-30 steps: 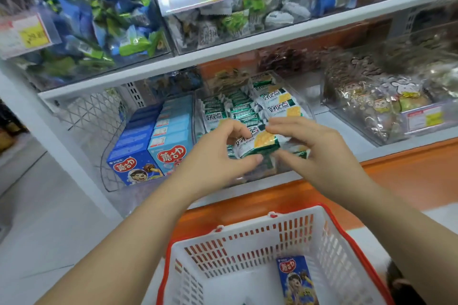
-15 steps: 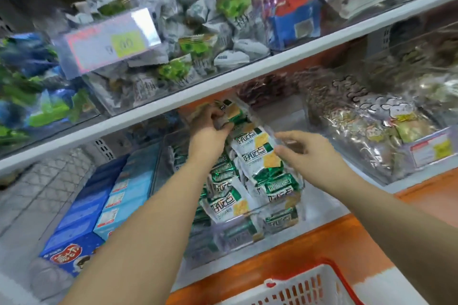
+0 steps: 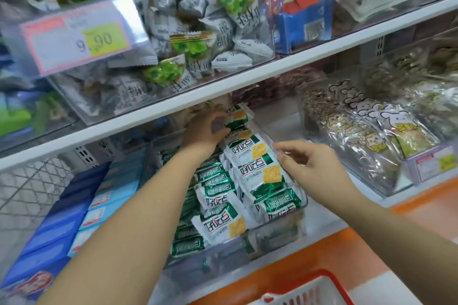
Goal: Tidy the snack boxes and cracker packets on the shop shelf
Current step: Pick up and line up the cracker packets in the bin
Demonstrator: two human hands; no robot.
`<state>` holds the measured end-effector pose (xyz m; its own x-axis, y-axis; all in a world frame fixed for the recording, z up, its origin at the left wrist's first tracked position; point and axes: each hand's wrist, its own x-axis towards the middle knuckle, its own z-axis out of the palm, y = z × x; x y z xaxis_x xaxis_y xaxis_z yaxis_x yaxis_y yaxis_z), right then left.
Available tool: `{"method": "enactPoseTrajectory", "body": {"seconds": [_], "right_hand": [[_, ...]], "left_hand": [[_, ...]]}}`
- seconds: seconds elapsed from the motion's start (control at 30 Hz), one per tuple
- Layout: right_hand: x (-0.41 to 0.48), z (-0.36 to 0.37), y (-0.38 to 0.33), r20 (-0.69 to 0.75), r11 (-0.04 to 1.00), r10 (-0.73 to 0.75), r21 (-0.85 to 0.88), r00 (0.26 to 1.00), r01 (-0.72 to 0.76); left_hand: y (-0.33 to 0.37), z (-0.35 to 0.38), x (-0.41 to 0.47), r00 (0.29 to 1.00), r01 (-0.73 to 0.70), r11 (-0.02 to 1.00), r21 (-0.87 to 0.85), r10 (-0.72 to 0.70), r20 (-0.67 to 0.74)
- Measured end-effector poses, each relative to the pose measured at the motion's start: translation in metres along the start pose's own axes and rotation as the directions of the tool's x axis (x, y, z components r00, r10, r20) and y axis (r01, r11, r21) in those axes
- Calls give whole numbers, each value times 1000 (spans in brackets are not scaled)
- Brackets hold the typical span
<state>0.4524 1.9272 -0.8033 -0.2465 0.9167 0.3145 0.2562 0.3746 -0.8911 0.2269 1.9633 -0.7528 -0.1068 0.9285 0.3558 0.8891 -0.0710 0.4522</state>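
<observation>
Up top in front of you, a clear bin point(image 3: 269, 39) holds a heap of grey and green wrapped sweets point(image 3: 198, 39), and a tilted price tag point(image 3: 79, 37) on its front reads 9.90. Just to its right you see a blue carton point(image 3: 302, 25) behind clear plastic. Lower down on your right, cartoon-printed bags point(image 3: 366, 131) fill another clear bin with a small price label point(image 3: 436, 163) on it. A wire mesh panel point(image 3: 29, 190) stands on your left. A red and white basket point(image 3: 309, 290) shows at the bottom edge.
</observation>
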Motion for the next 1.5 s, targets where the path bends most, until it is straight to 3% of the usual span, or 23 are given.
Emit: {"method": "enactPoseTrajectory", "body": {"seconds": [0.2, 0.27, 0.37, 0.57, 0.7, 0.83, 0.9, 0.97, 1.03, 1.13, 1.23, 1.5], "right_hand": [[-27, -9, -12, 78, 997, 2, -76, 997, 4], [-42, -7, -17, 104, 997, 20, -75, 994, -12], [-57, -4, -21, 112, 993, 0, -120, 994, 13], [-67, -3, -27, 162, 973, 23, -229, 986, 15], [-65, -2, -30, 159, 962, 29, -273, 987, 16], [-61, -2, -37, 61, 960, -13, -280, 998, 30], [-62, -1, -44, -39, 953, -94, -293, 995, 79], [-68, 2, -53, -78, 939, -208, -294, 975, 176], [-76, 6, -66, -10, 935, -270, -242, 963, 260], [-93, 14, -79, 156, 952, -274, -98, 949, 291], [-108, 17, -84, 202, 968, -247, 21, 948, 248], [-130, 24, -79, 234, 947, -114, 319, 965, 34]], "left_hand": [[-24, -43, -46, 975, 211, 946, 247, -221, 13], [-37, -53, -61, 954, 261, 923, 282, -291, 69], [-50, -60, -76, 902, 257, 844, 470, -384, 196], [-46, -56, -83, 894, 135, 747, 651, -375, 244], [-41, -57, -83, 897, 128, 705, 697, -383, 223], [-26, -71, -101, 968, 147, 702, 697, -246, 43], [-14, -82, -118, 988, 153, 743, 651, -122, -92], [1, -89, -141, 986, 75, 849, 522, 17, -169], [19, -91, -166, 977, -84, 916, 392, 153, -149], [35, -81, -202, 970, -221, 944, 243, 239, -46], [40, -68, -228, 973, -227, 969, 99, 229, -17], [35, -59, -258, 998, -17, 963, -268, -1, -66]]}}
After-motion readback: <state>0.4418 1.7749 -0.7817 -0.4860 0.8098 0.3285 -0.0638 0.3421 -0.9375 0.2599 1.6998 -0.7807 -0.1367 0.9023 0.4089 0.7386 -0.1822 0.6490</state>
